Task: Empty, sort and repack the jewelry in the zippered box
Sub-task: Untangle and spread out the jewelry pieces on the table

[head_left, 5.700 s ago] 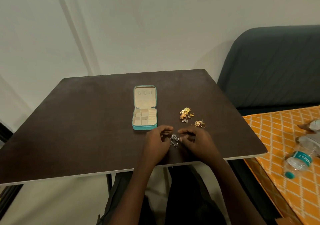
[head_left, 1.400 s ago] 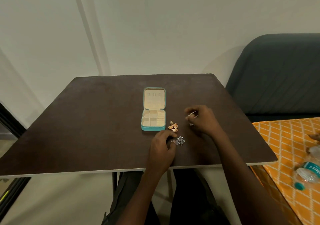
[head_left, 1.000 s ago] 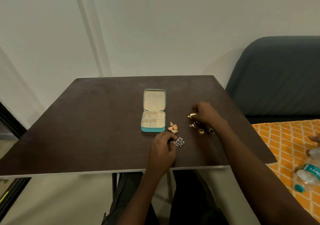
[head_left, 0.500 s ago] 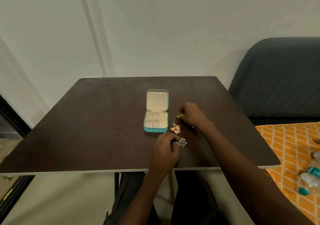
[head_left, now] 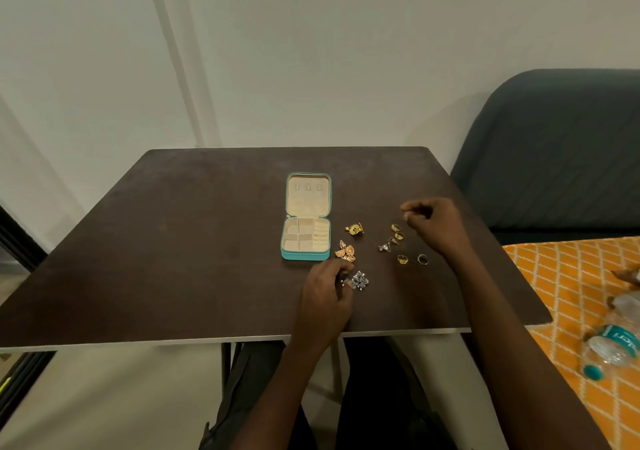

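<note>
Fingers curled and thumb pressed to forefinger, the right hand (head_left: 434, 223) hovers above the gold rings (head_left: 398, 232) at the table's right side; whether it pinches something small cannot be told. Half a second earlier it was beside the box with a gold piece; now a gold floral ornament (head_left: 355, 229) lies alone there, apparently just set down, and the hand has swung back right. The left hand (head_left: 327, 299) stays low near the front edge, fingertips curled on a cluster of silver pieces (head_left: 360, 280). The teal zippered jewelry box (head_left: 306, 235) stands open, lid propped back, its cream compartments apparently empty, so emptying looks done and sorting is under way: fan-shaped gold earrings (head_left: 345, 252) just right of the box, a silver pendant (head_left: 386, 244) and two more rings (head_left: 412, 259) farther right. Nothing blocks the dark table (head_left: 173, 242). A grey sofa (head_left: 554, 155) stands behind, and plastic water bottles (head_left: 611, 347) lie on an orange patterned cloth (head_left: 568, 287).
</note>
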